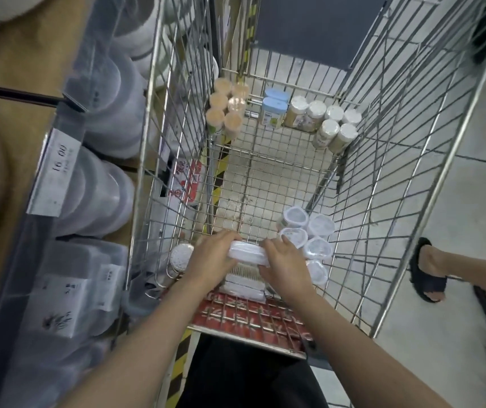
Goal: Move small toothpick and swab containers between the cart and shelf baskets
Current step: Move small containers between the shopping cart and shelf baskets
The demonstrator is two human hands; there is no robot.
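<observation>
Hands: I see my left hand (216, 256) and right hand (284, 267) gripping the two ends of a white flat pack (247, 254), fingers curled round it, just above the near end of the wire cart (383, 201).
Pack: its contents are too blurred for me to name; more white packs (243, 285) lie under it, half hidden by my wrists.
Right of the pack: clear-lidded tubs (309, 235) stand clustered on the cart floor, one partly behind my right hand.
Left of the pack: one round perforated-top container (180, 257).
Far end of the cart: tan-topped jars (226, 108), blue-capped bottles (274, 110), white-capped jars (328, 123).
Outside the cart, left: shelf (15, 69) of stacked containers, blurred, price tag (56, 172) barely legible.
Outside, right: a sandalled foot (428, 270), cut off at the edge.
</observation>
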